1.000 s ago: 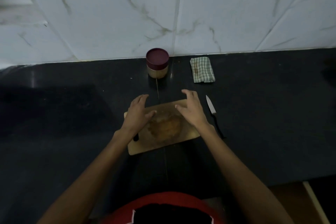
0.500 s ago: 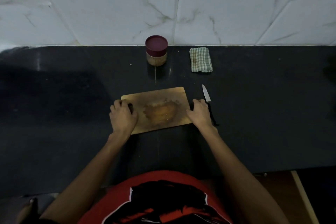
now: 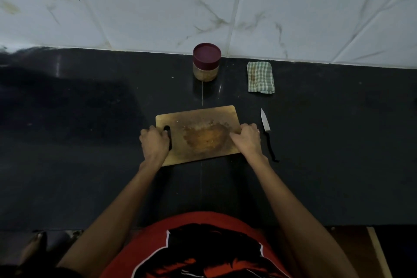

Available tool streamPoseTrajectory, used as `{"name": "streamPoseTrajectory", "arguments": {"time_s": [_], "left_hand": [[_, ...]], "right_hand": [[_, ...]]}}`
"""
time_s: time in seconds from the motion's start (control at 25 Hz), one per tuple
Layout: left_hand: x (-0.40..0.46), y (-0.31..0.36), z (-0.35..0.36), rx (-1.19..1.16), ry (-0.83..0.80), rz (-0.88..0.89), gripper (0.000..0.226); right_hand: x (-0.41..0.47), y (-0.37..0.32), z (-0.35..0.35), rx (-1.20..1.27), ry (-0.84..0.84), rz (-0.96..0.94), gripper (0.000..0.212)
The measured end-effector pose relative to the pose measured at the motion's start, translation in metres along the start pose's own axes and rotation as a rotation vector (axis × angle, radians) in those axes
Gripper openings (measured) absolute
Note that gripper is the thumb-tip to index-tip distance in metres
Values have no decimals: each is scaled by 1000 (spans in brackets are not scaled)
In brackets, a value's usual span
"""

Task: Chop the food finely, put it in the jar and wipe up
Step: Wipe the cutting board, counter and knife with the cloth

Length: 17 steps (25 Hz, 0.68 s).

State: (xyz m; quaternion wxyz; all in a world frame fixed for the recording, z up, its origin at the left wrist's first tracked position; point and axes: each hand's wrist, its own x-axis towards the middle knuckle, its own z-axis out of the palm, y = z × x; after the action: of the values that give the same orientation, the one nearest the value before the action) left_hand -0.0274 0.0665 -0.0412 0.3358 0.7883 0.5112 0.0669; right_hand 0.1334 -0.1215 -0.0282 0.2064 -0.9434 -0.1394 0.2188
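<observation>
A wooden chopping board [image 3: 196,117] lies on the black counter with a brownish stain and a few crumbs in its middle. My left hand [image 3: 154,142] grips the board's left end by the handle slot. My right hand [image 3: 247,140] grips its right edge. A jar [image 3: 206,62] with a maroon lid, filled with pale chopped food, stands behind the board near the wall. A small knife [image 3: 266,128] with a black handle lies just right of my right hand. A folded green checked cloth [image 3: 260,77] lies to the right of the jar.
The black counter [image 3: 90,131] runs left and right, with small crumbs scattered on it. A white marble-tiled wall [image 3: 225,7] closes the back. The counter's front edge is near my red shirt.
My hands came down from above the board and took hold of its two ends. The view has tilted further down.
</observation>
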Motion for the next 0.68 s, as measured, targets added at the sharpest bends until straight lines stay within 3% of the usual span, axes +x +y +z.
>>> {"name": "streamPoseTrajectory", "arguments": {"time_s": [0.12, 0.32, 0.56, 0.68], "left_hand": [[8, 2, -7, -177, 8, 17, 25], [15, 30, -20, -780, -52, -59, 22], [34, 56, -22, -923, -92, -98, 25], [39, 70, -17, -925, -109, -113, 23]], "right_hand": [[9, -8, -6, 85, 34, -7, 49], [26, -15, -21, 210, 53, -26, 60], [59, -12, -58, 302, 16, -115, 40], [97, 0, -73, 396, 101, -73, 37]]}}
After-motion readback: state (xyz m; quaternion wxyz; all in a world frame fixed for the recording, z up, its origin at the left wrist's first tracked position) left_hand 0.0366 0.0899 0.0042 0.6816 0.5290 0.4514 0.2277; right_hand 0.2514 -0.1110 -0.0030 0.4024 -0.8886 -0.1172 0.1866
